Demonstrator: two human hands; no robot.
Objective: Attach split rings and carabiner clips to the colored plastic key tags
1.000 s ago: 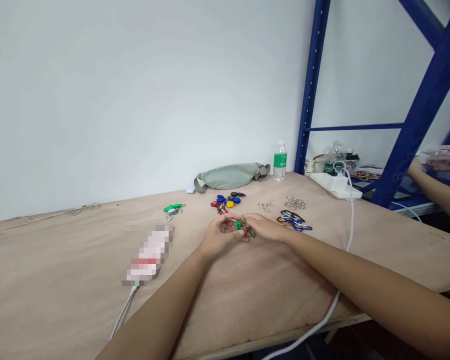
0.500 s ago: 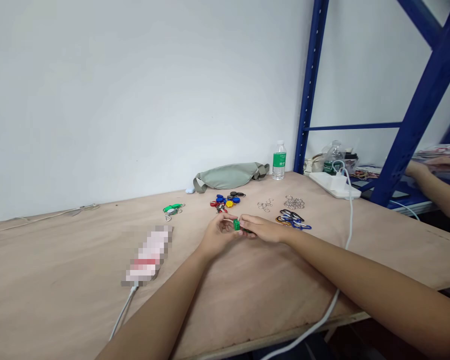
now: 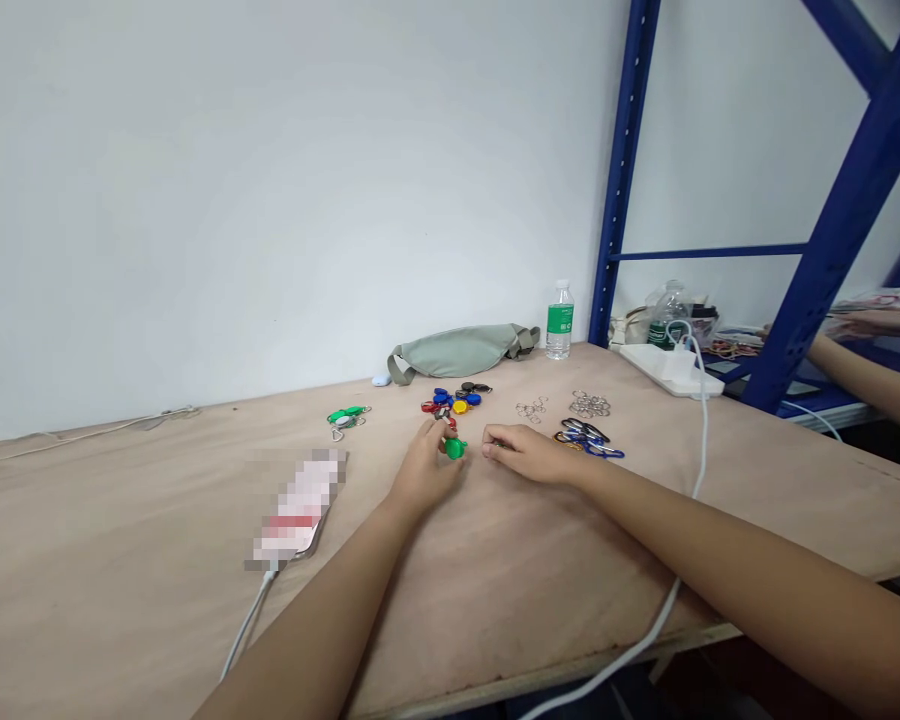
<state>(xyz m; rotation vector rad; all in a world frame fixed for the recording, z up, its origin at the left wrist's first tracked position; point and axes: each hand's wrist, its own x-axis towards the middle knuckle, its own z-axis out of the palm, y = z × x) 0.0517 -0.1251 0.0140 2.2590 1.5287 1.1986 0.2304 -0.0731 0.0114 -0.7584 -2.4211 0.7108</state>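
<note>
My left hand (image 3: 426,468) is closed around a green round badge reel (image 3: 456,449), pinched between thumb and fingers with its round face showing. My right hand (image 3: 529,452) lies a little to the right, its fingers curled together. Something small and dark seems to be in its fingertips, but I cannot make it out. Just beyond the hands is a pile of blue, red, yellow and black reels (image 3: 460,407). Carabiners (image 3: 591,438) in black, blue and orange lie beside my right hand, with small metal rings (image 3: 531,411) behind.
More metal rings (image 3: 589,404) lie farther right. Green reels (image 3: 349,414) and a phone (image 3: 300,505) on a cable are at left. A grey-green waist bag (image 3: 461,353), water bottle (image 3: 559,320) and power strip (image 3: 671,371) stand behind. Another person's arm (image 3: 870,370) shows beyond the blue rack.
My hands have drawn apart from each other. The green reel stays in my left hand, which has moved slightly left and turned so the reel's round face shows.
</note>
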